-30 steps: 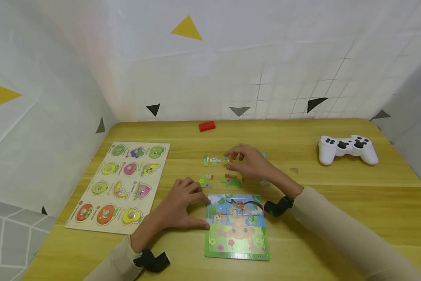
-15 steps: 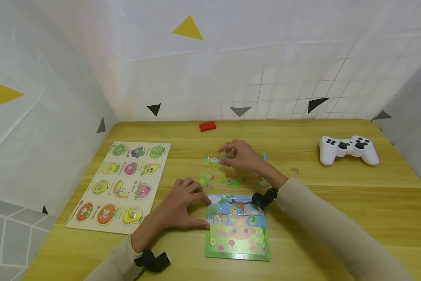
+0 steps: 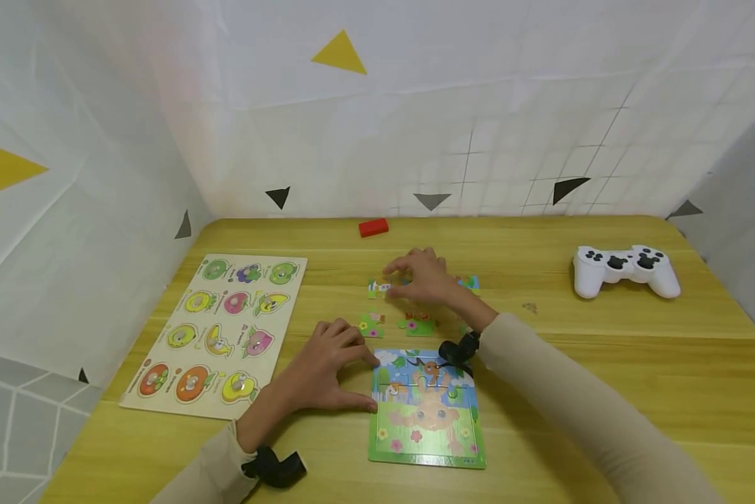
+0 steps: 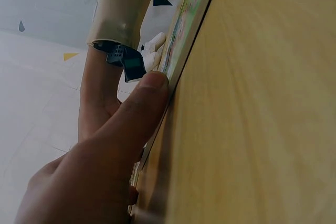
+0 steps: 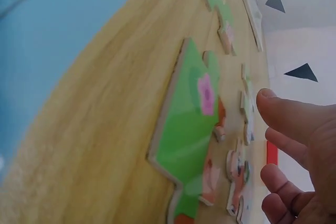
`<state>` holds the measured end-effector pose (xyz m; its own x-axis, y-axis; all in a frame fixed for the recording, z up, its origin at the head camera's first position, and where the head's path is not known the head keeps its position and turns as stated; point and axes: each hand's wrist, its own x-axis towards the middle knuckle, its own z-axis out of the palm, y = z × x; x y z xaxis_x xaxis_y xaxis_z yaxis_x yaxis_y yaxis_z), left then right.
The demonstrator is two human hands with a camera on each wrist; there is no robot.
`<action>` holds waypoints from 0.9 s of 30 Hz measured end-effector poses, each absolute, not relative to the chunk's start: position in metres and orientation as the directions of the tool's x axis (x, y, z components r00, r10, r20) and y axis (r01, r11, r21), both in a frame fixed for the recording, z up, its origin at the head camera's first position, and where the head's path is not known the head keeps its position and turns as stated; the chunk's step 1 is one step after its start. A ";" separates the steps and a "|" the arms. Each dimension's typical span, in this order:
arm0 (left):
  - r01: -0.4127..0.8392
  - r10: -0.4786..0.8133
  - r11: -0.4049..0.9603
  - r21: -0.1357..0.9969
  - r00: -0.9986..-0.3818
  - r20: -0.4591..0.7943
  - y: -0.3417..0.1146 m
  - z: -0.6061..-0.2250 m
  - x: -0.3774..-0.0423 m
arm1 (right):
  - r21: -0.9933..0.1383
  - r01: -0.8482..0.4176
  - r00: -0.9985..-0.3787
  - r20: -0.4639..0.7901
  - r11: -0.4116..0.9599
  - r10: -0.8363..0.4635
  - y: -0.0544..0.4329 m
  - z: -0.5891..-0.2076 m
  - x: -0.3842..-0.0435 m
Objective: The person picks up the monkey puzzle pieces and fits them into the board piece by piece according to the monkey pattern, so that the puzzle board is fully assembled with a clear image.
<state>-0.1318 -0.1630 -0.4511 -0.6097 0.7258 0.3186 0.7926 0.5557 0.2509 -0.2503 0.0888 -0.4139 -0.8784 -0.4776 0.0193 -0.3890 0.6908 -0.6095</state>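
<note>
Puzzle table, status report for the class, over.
Left grip touching puzzle board, left edge. Right grip over loose pieces, nothing visibly held. Controller off right, not in the way.

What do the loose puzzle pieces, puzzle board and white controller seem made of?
Loose puzzle pieces: probably wood or fibreboard with a printed face, going by the thick, plain cut edges.
Puzzle board: likely similar, its printed surface glossy, since it catches glare.
White controller: seemingly hard plastic, with a smooth moulded shell.
</note>
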 end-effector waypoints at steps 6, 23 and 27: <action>0.791 0.726 0.558 0.252 -0.612 0.313 -0.163 -0.450 -0.131 | -0.598 -0.377 -0.881 -0.003 0.707 -0.472 0.087 -0.415 -0.251; 0.791 0.725 0.562 0.243 -0.612 0.316 -0.163 -0.450 -0.130 | -0.559 -0.383 -0.873 -0.041 0.735 -0.486 0.084 -0.413 -0.254; 0.791 0.723 0.563 0.240 -0.612 0.320 -0.163 -0.450 -0.130 | -0.572 -0.385 -0.869 -0.040 0.724 -0.493 0.083 -0.412 -0.254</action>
